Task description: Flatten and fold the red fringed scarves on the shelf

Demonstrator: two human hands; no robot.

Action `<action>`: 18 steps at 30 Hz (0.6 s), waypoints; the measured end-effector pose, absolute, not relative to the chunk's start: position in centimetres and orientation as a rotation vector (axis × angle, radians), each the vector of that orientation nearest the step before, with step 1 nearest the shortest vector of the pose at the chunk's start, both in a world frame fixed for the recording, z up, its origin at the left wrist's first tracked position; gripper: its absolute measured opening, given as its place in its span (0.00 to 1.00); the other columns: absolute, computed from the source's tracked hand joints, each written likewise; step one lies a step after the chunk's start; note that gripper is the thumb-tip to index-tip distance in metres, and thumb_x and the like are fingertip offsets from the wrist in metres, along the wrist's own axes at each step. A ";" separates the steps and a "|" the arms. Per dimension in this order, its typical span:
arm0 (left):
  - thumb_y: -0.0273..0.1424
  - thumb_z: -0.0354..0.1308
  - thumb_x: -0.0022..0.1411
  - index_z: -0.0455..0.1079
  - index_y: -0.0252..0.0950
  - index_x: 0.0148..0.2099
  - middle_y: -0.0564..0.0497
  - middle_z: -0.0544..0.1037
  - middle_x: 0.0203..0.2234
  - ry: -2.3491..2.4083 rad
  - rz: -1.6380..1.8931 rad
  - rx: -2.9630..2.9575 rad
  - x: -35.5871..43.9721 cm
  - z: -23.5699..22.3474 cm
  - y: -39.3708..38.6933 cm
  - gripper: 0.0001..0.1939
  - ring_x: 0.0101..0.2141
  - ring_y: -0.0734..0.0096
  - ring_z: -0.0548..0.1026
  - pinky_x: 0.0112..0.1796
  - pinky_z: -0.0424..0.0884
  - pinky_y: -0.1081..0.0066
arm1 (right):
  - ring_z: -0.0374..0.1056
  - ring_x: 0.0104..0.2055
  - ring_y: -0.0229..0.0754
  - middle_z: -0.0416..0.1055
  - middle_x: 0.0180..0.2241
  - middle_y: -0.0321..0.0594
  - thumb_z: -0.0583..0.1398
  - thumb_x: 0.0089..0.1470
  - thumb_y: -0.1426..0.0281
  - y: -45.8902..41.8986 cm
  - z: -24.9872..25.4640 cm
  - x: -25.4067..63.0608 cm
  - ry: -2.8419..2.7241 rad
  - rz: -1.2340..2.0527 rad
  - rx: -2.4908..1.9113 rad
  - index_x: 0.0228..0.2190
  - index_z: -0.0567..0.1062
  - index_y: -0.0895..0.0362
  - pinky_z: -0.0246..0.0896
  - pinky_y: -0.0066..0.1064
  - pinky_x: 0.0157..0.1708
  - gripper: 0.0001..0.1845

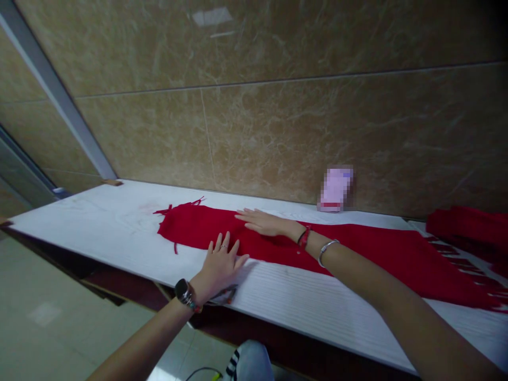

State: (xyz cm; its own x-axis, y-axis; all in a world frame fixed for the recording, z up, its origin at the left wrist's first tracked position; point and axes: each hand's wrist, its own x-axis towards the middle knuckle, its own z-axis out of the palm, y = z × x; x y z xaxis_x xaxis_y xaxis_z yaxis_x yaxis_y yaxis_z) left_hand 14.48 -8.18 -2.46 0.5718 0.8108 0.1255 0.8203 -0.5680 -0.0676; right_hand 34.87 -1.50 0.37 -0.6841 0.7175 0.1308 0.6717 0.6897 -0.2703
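Note:
A long red scarf [369,248] with fringed ends lies stretched along the white tabletop. My left hand [220,262] rests with fingers spread at the scarf's near edge, its fingertips on the cloth. My right hand [264,221] lies flat across the scarf's far side, fingers stretched out to the left. Loose fringe strands stick out at the scarf's left end, while more fringe hangs in separate strips at the right end. Neither hand grips the fabric.
More red cloth [468,230] is heaped at the table's right end. A pink blurred object [336,189] leans on the tiled wall [257,132] behind the white table [107,217]. Beside my left wrist, a small dark item [226,295] is partly hidden at the near edge.

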 end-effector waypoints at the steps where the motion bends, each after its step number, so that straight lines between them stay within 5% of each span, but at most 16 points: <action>1: 0.47 0.38 0.63 0.51 0.36 0.61 0.36 0.52 0.59 -1.425 -0.069 -2.704 14.0 -2.7 -8.2 0.30 0.58 0.42 0.48 0.51 0.51 0.45 | 0.34 0.63 0.41 0.42 0.62 0.38 0.41 0.61 0.62 -1.1 0.1 33.6 -2.736 0.335 -1.052 0.59 0.50 0.51 0.31 0.44 0.60 0.25; 7: 0.49 0.36 0.62 0.47 0.35 0.63 0.34 0.46 0.61 -1.521 0.071 -2.815 13.4 -2.2 -8.5 0.33 0.58 0.38 0.43 0.51 0.48 0.42 | 0.35 0.63 0.45 0.41 0.62 0.42 0.42 0.61 0.64 2.0 -2.2 32.4 -2.751 0.334 -1.310 0.59 0.50 0.53 0.31 0.48 0.59 0.26; 14: 0.50 0.33 0.62 0.53 0.42 0.61 0.40 0.51 0.60 -1.481 0.000 -2.876 12.7 -2.0 -7.7 0.30 0.59 0.45 0.48 0.52 0.47 0.43 | 0.33 0.64 0.42 0.40 0.63 0.37 0.41 0.61 0.62 2.8 -2.3 30.7 -2.770 0.305 -1.059 0.59 0.49 0.51 0.30 0.46 0.60 0.26; 18: 0.47 0.34 0.64 0.53 0.43 0.60 0.41 0.54 0.59 -1.385 0.031 -2.912 12.1 -1.5 -7.6 0.27 0.58 0.50 0.50 0.52 0.47 0.44 | 0.36 0.63 0.47 0.43 0.62 0.46 0.41 0.60 0.63 3.8 -2.8 30.2 -2.724 0.307 -1.288 0.58 0.52 0.59 0.32 0.50 0.59 0.26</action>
State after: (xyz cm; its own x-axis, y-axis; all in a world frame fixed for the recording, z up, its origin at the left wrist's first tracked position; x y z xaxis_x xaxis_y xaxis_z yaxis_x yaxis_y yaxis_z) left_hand 12.14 -7.63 -1.53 0.6314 0.7737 -0.0531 0.7753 -0.6281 0.0669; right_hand 30.22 3.75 -2.79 -0.6332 0.7739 0.0151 0.7511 0.6190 -0.2293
